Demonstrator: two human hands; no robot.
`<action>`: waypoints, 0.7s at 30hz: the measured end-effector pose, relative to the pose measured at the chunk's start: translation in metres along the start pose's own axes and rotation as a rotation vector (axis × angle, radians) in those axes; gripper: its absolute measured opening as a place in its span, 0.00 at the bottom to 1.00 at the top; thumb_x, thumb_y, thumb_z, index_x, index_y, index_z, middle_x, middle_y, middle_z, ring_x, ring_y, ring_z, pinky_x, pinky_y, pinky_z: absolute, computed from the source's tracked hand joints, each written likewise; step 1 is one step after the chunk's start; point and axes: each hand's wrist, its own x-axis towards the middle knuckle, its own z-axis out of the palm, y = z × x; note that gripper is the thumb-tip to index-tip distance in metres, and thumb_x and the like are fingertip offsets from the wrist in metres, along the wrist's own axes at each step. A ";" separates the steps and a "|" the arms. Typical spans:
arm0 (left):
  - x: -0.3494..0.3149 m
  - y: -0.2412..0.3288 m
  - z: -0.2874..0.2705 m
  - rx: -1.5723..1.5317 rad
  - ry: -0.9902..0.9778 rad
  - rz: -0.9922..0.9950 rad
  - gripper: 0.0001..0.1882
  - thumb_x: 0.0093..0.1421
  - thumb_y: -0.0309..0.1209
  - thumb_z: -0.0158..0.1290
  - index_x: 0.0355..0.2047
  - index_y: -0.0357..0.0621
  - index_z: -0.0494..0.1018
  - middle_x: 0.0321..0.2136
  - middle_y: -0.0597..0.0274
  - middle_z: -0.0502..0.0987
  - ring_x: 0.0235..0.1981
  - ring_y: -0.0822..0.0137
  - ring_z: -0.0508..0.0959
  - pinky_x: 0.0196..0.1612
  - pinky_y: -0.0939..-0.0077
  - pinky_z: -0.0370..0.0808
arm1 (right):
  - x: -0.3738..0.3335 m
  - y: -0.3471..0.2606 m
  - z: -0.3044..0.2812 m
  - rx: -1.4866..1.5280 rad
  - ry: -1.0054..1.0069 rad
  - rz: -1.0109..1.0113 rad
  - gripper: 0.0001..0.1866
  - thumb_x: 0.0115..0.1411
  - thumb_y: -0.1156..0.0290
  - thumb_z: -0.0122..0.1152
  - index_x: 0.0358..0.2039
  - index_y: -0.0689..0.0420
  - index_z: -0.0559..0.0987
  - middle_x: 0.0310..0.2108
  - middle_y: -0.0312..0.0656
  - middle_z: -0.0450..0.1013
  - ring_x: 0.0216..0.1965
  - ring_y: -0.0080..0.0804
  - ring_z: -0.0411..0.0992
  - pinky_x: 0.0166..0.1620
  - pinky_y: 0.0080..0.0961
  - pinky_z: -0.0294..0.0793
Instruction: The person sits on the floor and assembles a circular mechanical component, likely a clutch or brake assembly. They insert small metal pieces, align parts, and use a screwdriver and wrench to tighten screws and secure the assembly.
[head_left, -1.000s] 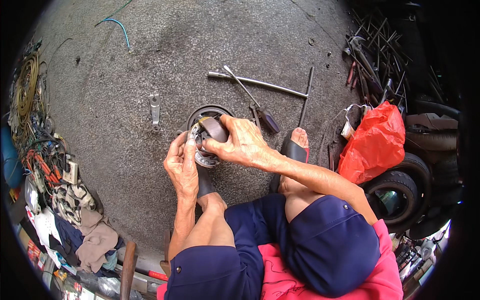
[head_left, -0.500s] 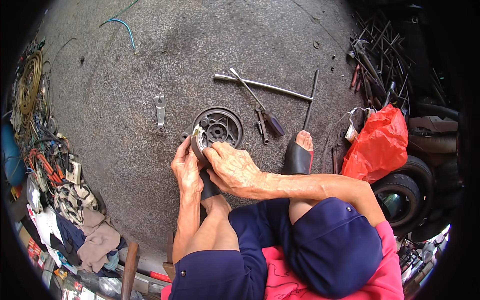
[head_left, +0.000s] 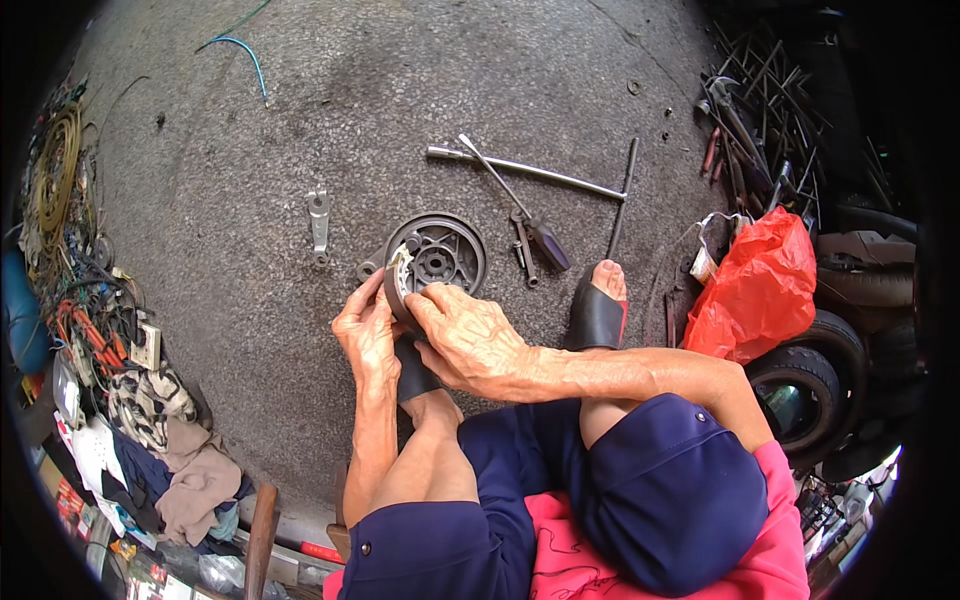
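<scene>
A curved brake shoe (head_left: 397, 292) with a dark outer lining and a pale inner side is held between both hands, over the near left edge of a round grey brake plate (head_left: 474, 240). My left hand (head_left: 366, 338) grips its outer side with fingers and thumb. From the right, my right hand (head_left: 472, 338) closes round its near end, hiding that end and part of the plate. The plate lies on the floor, ribs and central hole facing up. Left of it lies a metal brake lever arm (head_left: 320, 225). A small ring (head_left: 366, 270) sits by the plate's left rim.
To the plate's right lie a screwdriver (head_left: 547, 246), a bolt (head_left: 527, 262) and a long T-handle wrench (head_left: 560, 180). A red plastic bag (head_left: 760, 285), tires (head_left: 800, 390) and piled tools (head_left: 740, 130) line the right. Cables (head_left: 60, 180) and rags (head_left: 195, 480) line the left.
My left hand has shifted slightly left and its fingers have moved a little on the brake shoe. The right hand keeps nearly the same grip. Floor items stay in place.
</scene>
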 end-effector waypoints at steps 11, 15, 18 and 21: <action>-0.001 0.009 -0.001 -0.019 -0.096 -0.110 0.17 0.64 0.25 0.57 0.53 0.35 0.75 0.44 0.53 0.81 0.40 0.66 0.83 0.40 0.72 0.83 | 0.000 0.003 0.004 0.019 -0.009 -0.005 0.23 0.52 0.75 0.64 0.48 0.62 0.68 0.39 0.50 0.67 0.42 0.51 0.72 0.41 0.44 0.75; 0.006 0.006 -0.007 0.082 -0.121 -0.063 0.18 0.64 0.26 0.57 0.54 0.37 0.75 0.42 0.54 0.82 0.37 0.68 0.83 0.37 0.74 0.83 | 0.002 0.001 0.002 0.019 -0.037 0.008 0.24 0.52 0.75 0.64 0.49 0.62 0.68 0.39 0.51 0.67 0.43 0.52 0.72 0.42 0.43 0.76; 0.006 0.010 -0.008 0.130 -0.137 -0.087 0.18 0.65 0.26 0.57 0.54 0.38 0.75 0.40 0.55 0.82 0.34 0.70 0.82 0.36 0.76 0.82 | 0.001 0.001 -0.001 0.039 -0.038 0.019 0.25 0.52 0.74 0.64 0.50 0.62 0.68 0.40 0.51 0.68 0.43 0.52 0.72 0.43 0.43 0.76; 0.005 0.010 -0.010 0.103 -0.144 -0.080 0.18 0.65 0.27 0.57 0.55 0.39 0.75 0.39 0.57 0.82 0.33 0.71 0.82 0.35 0.76 0.82 | 0.001 0.001 -0.003 0.087 -0.037 0.004 0.26 0.52 0.74 0.64 0.52 0.63 0.68 0.40 0.52 0.68 0.44 0.53 0.72 0.44 0.44 0.75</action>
